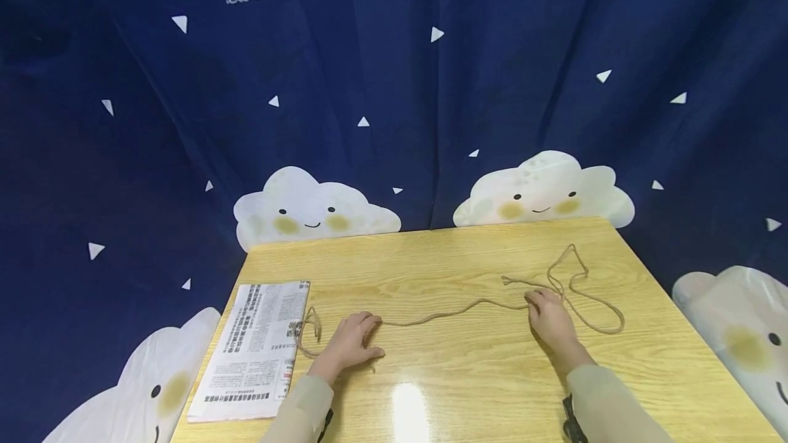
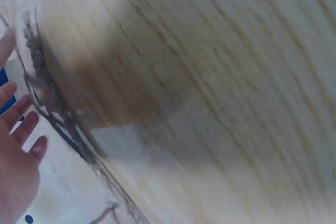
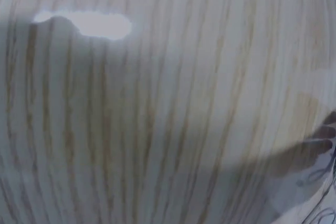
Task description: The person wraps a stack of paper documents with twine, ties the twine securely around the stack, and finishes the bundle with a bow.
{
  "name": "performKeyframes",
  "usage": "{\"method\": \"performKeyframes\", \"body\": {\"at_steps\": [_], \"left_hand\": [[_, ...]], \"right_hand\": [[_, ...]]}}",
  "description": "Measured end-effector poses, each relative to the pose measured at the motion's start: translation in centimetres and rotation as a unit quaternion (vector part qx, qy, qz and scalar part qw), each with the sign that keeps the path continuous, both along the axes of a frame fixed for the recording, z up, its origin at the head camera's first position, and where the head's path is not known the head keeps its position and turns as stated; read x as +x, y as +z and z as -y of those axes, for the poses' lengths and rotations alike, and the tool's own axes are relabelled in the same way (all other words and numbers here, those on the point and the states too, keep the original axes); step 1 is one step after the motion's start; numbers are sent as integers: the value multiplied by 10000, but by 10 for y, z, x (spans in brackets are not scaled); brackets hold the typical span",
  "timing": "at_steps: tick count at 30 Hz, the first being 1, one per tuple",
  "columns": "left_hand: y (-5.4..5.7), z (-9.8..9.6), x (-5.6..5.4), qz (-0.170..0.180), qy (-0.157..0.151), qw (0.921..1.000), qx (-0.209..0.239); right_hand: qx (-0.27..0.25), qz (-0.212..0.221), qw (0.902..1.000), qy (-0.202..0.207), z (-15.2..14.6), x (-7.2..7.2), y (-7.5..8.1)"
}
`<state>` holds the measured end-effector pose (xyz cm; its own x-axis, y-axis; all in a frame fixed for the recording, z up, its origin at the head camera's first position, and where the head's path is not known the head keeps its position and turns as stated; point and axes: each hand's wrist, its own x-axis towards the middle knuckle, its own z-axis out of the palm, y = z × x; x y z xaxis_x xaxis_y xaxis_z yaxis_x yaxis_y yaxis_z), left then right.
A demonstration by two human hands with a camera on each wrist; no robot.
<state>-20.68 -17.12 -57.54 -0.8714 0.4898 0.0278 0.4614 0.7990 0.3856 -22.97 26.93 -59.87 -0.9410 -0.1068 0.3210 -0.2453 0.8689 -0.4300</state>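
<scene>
A thin brown rope (image 1: 443,316) runs in a slack wave across the wooden table between my two hands. In the head view my left hand (image 1: 352,342) lies palm down over its left part, fingers spread. The left wrist view has that hand (image 2: 18,156) at its left edge, fingers loosely extended beside the rope (image 2: 52,95). My right hand (image 1: 550,320) bends its fingers down onto the rope, thumb and fingertips pinching it. Beyond that hand the rope lies in loose loops, and a knotted end points left. Only dark fingertips show at the right wrist view's right edge.
A folded newspaper (image 1: 249,354) lies at the table's left side, with a small rope loop over its right edge. The wooden table (image 1: 468,381) meets a dark blue curtain (image 1: 394,87) with cloud prints at the back. Light glares off the front.
</scene>
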Motion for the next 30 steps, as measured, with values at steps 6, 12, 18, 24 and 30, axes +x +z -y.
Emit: {"method": "performKeyframes", "body": {"at_steps": [6,12,18,24,30], "left_hand": [[0,9,7,172,-210,9995,-154],[-10,17,5,-237,-147,9994,-192],[-19,25,-10,-769,8,9970,16],[-16,27,-24,-868,841,9927,-56],[-15,19,-36,-1320,1398,9767,-951]], "right_hand": [[-104,227,9994,230,8,0,-2],[-221,156,9995,153,8,-1,-6],[-245,279,9993,49,7,-2,-7],[-254,352,9990,-39,7,-3,-8],[-259,335,9990,-105,8,-2,-6]]}}
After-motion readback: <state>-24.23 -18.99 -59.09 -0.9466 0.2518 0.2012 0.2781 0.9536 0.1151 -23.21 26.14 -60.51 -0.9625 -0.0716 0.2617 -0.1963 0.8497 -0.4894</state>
